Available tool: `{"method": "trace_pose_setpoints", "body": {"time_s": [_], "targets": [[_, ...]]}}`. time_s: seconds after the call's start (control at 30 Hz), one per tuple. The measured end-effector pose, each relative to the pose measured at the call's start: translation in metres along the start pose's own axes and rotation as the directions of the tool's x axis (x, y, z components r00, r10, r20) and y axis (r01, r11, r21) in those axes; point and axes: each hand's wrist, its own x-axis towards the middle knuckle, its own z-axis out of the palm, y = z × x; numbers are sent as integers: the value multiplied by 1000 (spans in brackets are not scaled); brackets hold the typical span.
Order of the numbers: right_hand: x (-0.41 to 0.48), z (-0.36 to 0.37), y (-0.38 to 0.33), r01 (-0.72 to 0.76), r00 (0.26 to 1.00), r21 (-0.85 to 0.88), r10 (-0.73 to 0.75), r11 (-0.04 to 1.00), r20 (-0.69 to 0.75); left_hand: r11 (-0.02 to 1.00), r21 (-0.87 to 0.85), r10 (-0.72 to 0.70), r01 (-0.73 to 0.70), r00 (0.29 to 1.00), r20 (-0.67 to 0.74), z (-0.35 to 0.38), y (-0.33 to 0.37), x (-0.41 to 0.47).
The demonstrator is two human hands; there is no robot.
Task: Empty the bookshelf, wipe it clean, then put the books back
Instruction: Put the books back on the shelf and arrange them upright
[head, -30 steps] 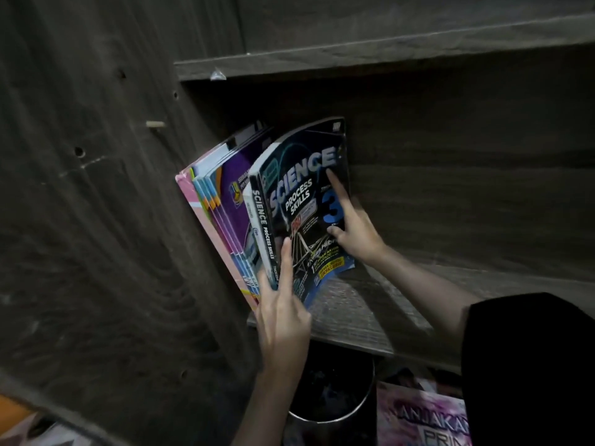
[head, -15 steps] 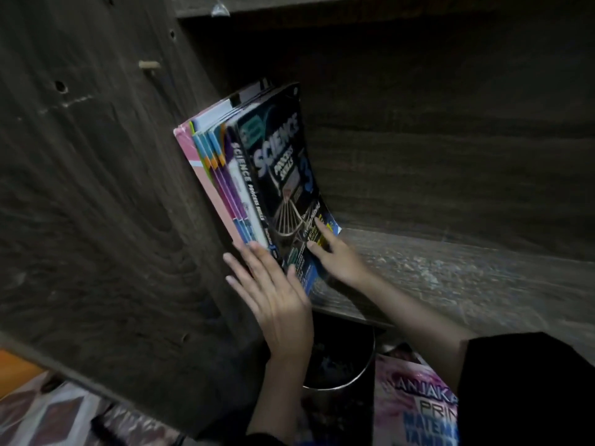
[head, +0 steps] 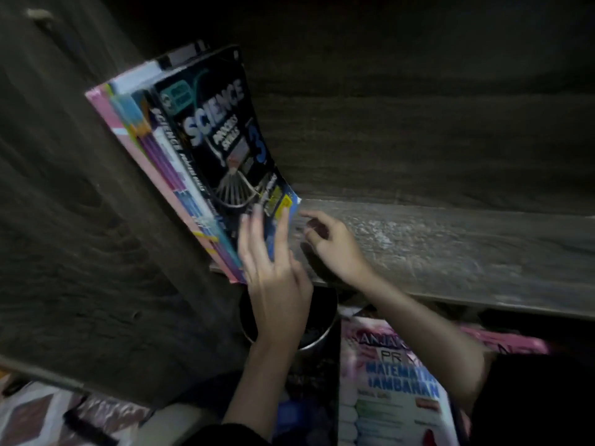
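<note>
A small stack of books (head: pixel 161 175) leans against the left wall of the dark wooden bookshelf (head: pixel 450 246), standing on its shelf board and tilted so the tops fall toward the wall. The outermost one is a black Science Process Skills book (head: pixel 225 140) with a big blue 3 on its cover; behind it I can make out a white spine, some purple and blue ones, and a pink cover nearest the wall.

The person's left hand (head: pixel 273 268) lies flat against the lower edge of that front cover, fingers stretched up and spread, pressing rather than gripping. The right hand (head: pixel 331 243) hovers just beside the book's bottom corner, over the shelf board, fingers loosely curled and apart, holding nothing; whether a fingertip touches the cover I cannot tell, as the hand is blurred. The rest of the shelf board to the right is bare and looks dusty or scuffed.

Below the shelf, between the forearms, sits a dark round container (head: pixel 309 329) with a shiny rim. To its right lies a pink and white Matematik Tambahan book (head: pixel 386 397), partly under the right forearm
</note>
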Motion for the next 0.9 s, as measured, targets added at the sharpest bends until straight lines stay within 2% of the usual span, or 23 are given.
{"method": "trace_pose_setpoints", "body": {"time_s": [0.13, 0.23, 0.3, 0.37, 0.4, 0.43, 0.5, 0.57, 0.67, 0.73, 0.83, 0.9], "targets": [[-85, -56, 25, -54, 978, 105, 74, 993, -194, 921, -371, -25, 118, 969, 247, 19, 55, -49], [-162, -99, 74, -151, 936, 17, 148, 988, -319, 874, -441, 24, 203, 889, 457, 44, 96, -116], [-204, -126, 120, -323, 869, -59, 271, 945, -414, 864, -411, 39, 290, 777, 629, 65, 115, -161], [-237, -152, 164, -544, 745, -87, 433, 835, -507, 862, -308, 19, 403, 582, 813, 87, 127, -196], [-249, -165, 182, -634, 683, -98, 496, 767, -537, 875, -232, 4, 425, 473, 881, 98, 131, -209], [-258, -177, 198, -708, 631, -116, 549, 697, -548, 888, -172, -12, 427, 395, 919, 110, 135, -222], [-269, -199, 225, -817, 558, -191, 666, 543, -494, 900, -107, -40, 423, 325, 945, 132, 139, -242], [-274, -215, 243, -859, 511, -288, 749, 424, -422, 918, -30, -81, 394, 261, 962, 148, 144, -256], [-276, -225, 262, -863, 486, -335, 803, 379, -344, 899, 129, -185, 418, 96, 978, 165, 152, -268], [-274, -223, 269, -866, 483, -298, 825, 401, -294, 892, 160, -209, 423, 73, 975, 174, 155, -277], [-274, -215, 277, -879, 473, -228, 827, 419, -304, 900, 179, -240, 397, 109, 965, 183, 160, -287], [-277, -212, 281, -877, 474, -251, 820, 409, -320, 853, 191, -280, 486, 116, 953, 188, 164, -292]]}}
